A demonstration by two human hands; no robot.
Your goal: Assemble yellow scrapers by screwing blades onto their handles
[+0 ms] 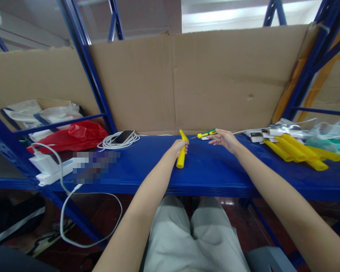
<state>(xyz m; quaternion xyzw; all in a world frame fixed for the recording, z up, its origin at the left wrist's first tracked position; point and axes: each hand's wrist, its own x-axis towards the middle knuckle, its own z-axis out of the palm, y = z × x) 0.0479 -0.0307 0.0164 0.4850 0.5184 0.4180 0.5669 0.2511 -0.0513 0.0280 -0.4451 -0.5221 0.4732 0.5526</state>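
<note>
Near the middle of the blue shelf, my left hand (181, 146) is wrapped round a yellow tapered tube (180, 160), whose narrow tip points up and whose wide end faces me. My right hand (223, 139) holds a yellow-and-green screwdriver (208, 133) by the end of its handle, between thumb and index finger, with the other fingers spread. The screwdriver lies nearly level, and its thin shaft points left to the side of the tube, just above my left fingers. Whether its tip is inside the tube cannot be made out.
Several yellow tubes (297, 151) lie at the right beside white packets (286, 129). At the left are a coiled white cable (133, 139), a phone (123, 137), a red bag (76, 136) and a power strip (55, 174). A cardboard wall (215, 79) stands behind the shelf (147, 166).
</note>
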